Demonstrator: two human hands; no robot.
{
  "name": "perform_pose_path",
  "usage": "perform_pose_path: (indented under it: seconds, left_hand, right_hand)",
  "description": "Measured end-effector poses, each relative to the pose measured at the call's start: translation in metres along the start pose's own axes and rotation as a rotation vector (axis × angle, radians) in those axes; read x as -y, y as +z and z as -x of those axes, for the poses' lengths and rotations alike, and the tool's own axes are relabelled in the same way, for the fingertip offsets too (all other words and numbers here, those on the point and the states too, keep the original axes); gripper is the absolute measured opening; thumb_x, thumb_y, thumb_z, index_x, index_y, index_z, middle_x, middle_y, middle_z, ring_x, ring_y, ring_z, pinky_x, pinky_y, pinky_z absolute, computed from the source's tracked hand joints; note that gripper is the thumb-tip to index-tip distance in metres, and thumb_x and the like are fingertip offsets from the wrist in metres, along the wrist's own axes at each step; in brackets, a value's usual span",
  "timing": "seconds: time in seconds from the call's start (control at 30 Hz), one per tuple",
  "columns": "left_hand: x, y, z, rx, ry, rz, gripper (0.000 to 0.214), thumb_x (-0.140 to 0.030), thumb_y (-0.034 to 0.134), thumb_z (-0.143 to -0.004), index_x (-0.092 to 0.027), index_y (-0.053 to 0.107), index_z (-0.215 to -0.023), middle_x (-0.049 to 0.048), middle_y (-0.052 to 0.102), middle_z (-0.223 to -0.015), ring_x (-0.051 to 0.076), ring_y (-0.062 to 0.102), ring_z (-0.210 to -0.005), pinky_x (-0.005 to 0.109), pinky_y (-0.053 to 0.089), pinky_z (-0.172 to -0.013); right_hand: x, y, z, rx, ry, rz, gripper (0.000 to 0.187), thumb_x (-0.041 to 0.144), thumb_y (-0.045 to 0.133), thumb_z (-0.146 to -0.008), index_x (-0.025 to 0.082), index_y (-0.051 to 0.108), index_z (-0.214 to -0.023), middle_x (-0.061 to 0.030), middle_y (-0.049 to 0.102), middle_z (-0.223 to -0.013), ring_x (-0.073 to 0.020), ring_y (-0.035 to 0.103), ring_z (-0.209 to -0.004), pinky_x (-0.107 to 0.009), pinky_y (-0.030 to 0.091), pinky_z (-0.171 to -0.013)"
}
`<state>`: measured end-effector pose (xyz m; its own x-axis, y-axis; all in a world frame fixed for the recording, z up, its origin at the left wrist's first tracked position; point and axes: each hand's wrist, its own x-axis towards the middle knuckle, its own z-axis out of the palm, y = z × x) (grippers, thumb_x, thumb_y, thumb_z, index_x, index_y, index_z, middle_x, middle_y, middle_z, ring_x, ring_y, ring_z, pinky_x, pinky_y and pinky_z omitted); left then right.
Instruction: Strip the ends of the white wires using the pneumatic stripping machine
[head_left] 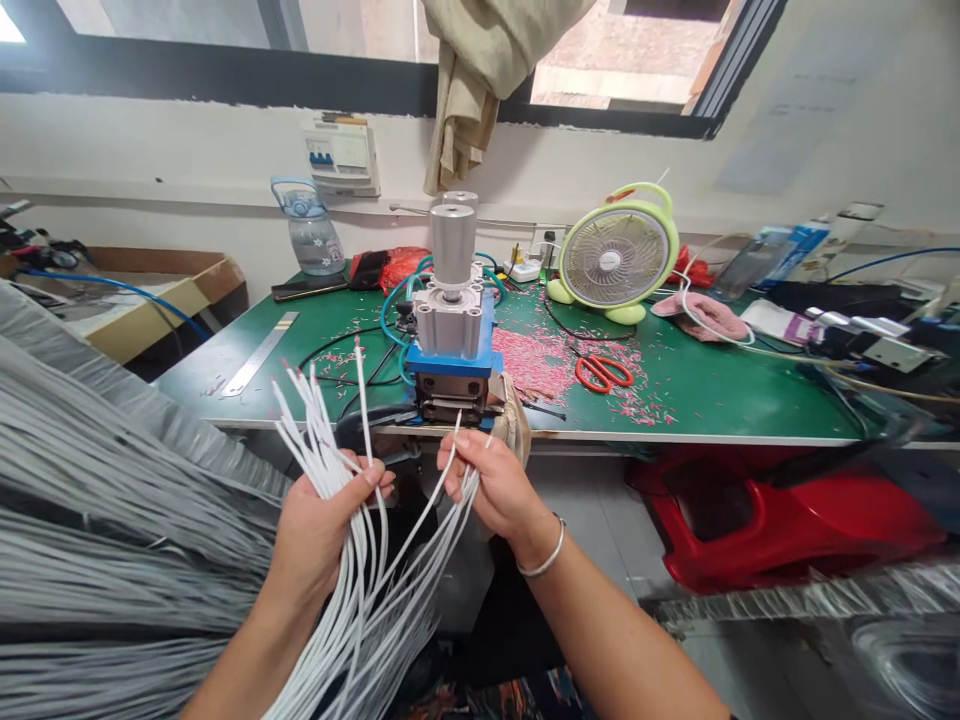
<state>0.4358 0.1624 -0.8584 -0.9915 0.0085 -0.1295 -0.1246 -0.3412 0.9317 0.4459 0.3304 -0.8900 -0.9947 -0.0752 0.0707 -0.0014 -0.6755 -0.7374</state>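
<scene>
My left hand (328,522) is closed round a bundle of white cables (330,470), whose pinkish-red tips fan upward. One cable stands apart from the rest, pinched near the thumb. In my right hand (491,483) are several more white cables, with a single cable end (458,420) poking up between thumb and fingertips. That end is just in front of a small press machine (454,340) with a blue plate and silver cylinders at the table's front edge. Whether the end touches the machine's jaw I cannot tell. Below both hands the cables hang down together.
On the green table (720,390) lie pink and white scraps (532,362), red-handled scissors (602,373) and a steel ruler (260,355). A green fan (619,255) and a water bottle (311,235) stand behind. Grey-white cable bundles (112,500) fill the left side; a red stool (795,530) is at right.
</scene>
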Motion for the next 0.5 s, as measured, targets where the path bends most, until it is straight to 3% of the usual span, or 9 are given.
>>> perform_pose_path:
  seconds: [0.3,0.4,0.5]
  left_hand:
    - [-0.029,0.014,-0.007,-0.084,0.208,0.068,0.019,-0.015,0.070,-0.059,-0.017,0.056,-0.071,-0.0042,0.061,-0.068,0.010,0.062,-0.063,0.021,0.053,-0.063]
    - [-0.028,0.013,-0.007,-0.089,0.212,0.070,0.019,-0.015,0.070,-0.059,-0.018,0.056,-0.072,-0.0049,0.060,-0.069,0.010,0.062,-0.063,0.022,0.053,-0.063]
    - [-0.022,0.007,-0.009,-0.093,0.164,0.077,0.021,-0.015,0.071,-0.058,-0.018,0.055,-0.073,-0.0055,0.060,-0.069,0.010,0.062,-0.064,0.022,0.053,-0.064]
  right_hand:
    - [0.010,0.010,-0.018,-0.182,0.032,-0.139,0.013,0.022,0.056,-0.072,0.011,0.057,-0.078,-0.0011,0.057,-0.059,-0.0081,0.051,-0.041,-0.019,0.039,-0.038]
    - [0.008,0.007,-0.017,-0.147,0.004,-0.136,0.012,0.024,0.055,-0.072,0.012,0.055,-0.073,0.0004,0.055,-0.058,-0.0064,0.048,-0.040,-0.017,0.036,-0.038]
    - [0.003,0.002,-0.011,-0.003,-0.035,-0.066,0.017,0.028,0.054,-0.076,0.013,0.053,-0.069,0.0015,0.051,-0.057,-0.0044,0.043,-0.038,-0.017,0.033,-0.037]
